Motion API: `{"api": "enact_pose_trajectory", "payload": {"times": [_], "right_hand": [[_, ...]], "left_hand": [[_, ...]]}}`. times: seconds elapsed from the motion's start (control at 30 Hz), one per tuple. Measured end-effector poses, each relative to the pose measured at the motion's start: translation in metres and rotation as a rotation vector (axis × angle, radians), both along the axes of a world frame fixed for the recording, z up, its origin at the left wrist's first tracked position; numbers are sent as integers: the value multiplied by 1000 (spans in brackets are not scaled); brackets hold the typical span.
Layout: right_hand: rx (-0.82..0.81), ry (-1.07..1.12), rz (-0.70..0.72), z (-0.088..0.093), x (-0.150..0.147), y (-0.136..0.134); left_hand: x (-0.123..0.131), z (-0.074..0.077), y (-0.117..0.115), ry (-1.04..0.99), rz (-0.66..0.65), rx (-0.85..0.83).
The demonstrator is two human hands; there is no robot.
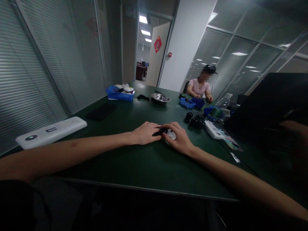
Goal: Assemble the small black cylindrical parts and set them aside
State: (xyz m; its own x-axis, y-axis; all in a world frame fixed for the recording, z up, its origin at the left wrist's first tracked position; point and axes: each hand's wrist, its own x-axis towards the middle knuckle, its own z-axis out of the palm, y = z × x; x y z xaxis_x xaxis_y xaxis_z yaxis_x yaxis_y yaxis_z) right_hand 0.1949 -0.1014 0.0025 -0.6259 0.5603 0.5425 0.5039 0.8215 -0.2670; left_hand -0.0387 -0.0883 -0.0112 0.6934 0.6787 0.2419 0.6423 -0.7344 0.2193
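Note:
Both hands meet over the dark green table point(134, 166), near its middle. Between them is a small black object point(163, 131); its kind cannot be made out, since fingers cover part of it. My left hand point(145, 133) lies low over the tabletop, its fingers and thumb closed on the object's left side. From the right, my right hand point(180, 138) curls its thumb and fingers in a pinch on the same object. A pale, clear-looking item point(171, 134) shows within the curve of the right hand, partly hidden.
A long white device point(51, 131) and a dark flat slab point(101, 111) lie on the left. Farther back are a filled blue basket point(120, 95) and a metal bowl point(160, 98). Black items point(197, 121) and a bottle point(218, 109) stand right. A person point(199, 86) sits across.

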Motion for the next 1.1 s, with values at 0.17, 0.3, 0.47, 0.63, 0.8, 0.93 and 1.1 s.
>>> {"api": "enact_pose_trajectory", "payload": {"times": [0.17, 0.3, 0.47, 0.63, 0.8, 0.93, 1.1], "right_hand": [[13, 7, -11, 1, -1, -1], [9, 10, -5, 0, -1, 0], [17, 8, 38, 1, -1, -1], [7, 24, -3, 1, -1, -1], [1, 22, 56, 2, -2, -1], [12, 25, -23, 1, -1, 0], [8, 25, 53, 1, -1, 0]], "left_hand": [[0, 2, 0, 4, 13, -16], [0, 3, -2, 7, -3, -10], [0, 4, -3, -1, -2, -6], [-1, 2, -1, -12, -14, -16], [-1, 0, 0, -5, 1, -5], [-1, -1, 1, -13, -9, 1], [-1, 0, 0, -14, -5, -7]]}}
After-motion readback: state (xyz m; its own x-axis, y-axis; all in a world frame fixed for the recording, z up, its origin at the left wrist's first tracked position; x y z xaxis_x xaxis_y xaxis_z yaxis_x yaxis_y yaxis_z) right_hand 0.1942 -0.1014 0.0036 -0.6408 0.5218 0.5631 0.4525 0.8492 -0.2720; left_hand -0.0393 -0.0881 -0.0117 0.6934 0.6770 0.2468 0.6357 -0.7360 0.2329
